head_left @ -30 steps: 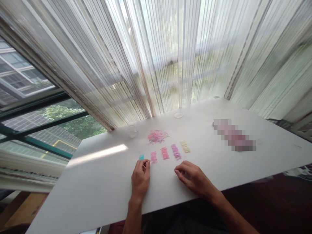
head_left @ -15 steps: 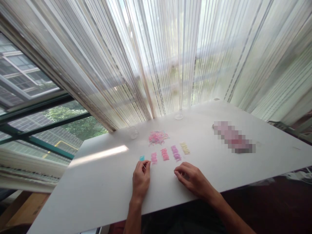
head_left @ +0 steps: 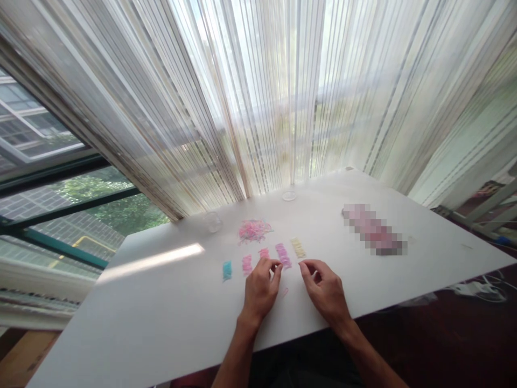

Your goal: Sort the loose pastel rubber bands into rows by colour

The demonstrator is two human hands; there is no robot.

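Observation:
My left hand (head_left: 262, 291) is closed in a pinch over the near end of the coral row of small bands (head_left: 264, 252), partly hiding it. Just right of its fingertips lies a purple row of bands (head_left: 283, 256). My right hand (head_left: 323, 286) is also pinched, below the pale yellow row of bands (head_left: 299, 248). Whatever either pinch holds is too small to make out. Between the hands a single pink loop, seemingly a small elastic band (head_left: 285, 291), rests on the table. Farther left are a pink row (head_left: 246, 264) and a teal row (head_left: 226, 270).
Behind the rows is a loose pile of mixed bands (head_left: 255, 230). Two clear round pieces, one at the left (head_left: 212, 222) and one farther back (head_left: 289, 196), sit near the curtain (head_left: 266, 108). A pixelated pinkish object (head_left: 374, 229) lies on the white table (head_left: 161, 312) at right.
My left hand has moved right from the teal row to the coral row. My right hand has shifted toward the yellow row, and a pink loop now shows on the table between them.

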